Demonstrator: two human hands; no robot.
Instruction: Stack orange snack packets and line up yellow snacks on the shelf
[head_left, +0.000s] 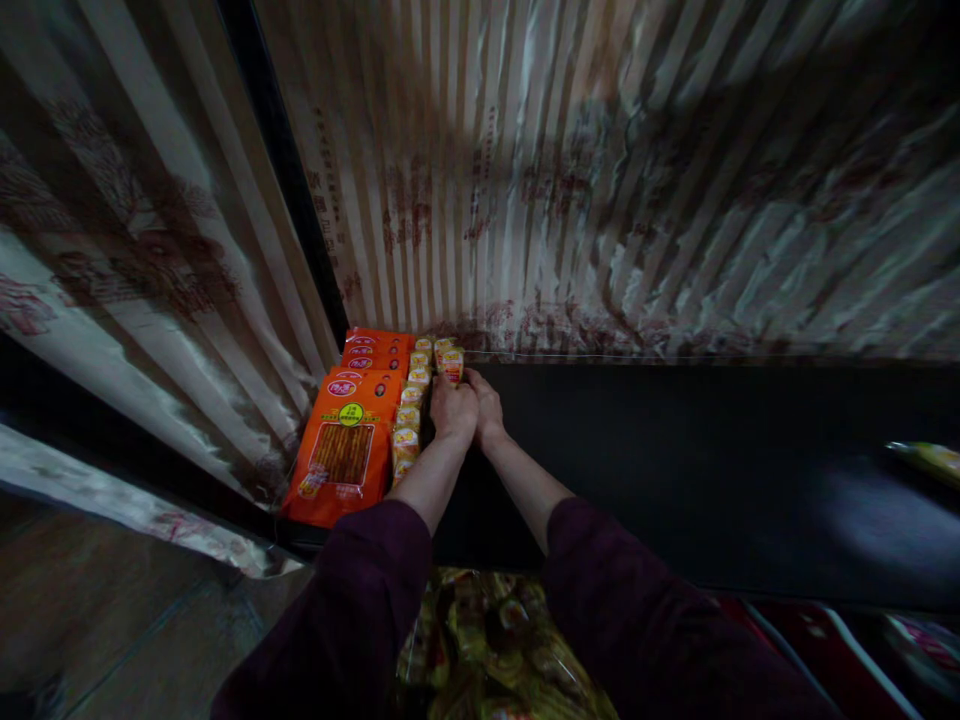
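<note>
My left hand is closed on a small yellow-wrapped snack packet standing near the back of a black shelf. Close against it, my right hand has its fingers curled together at the packet's right side; its fingertips are partly hidden. Just left of my hands runs a row of similar small yellow packets from back to front. Beyond that row, at the shelf's left end, flat orange snack bags overlap one another, the front one with a clear window showing brown sticks.
Below the shelf's front edge, between my forearms, is a heap of yellow-wrapped packets. A yellow package lies at the far right. Pleated printed curtain covers the back and left side, with a dark upright post at the corner.
</note>
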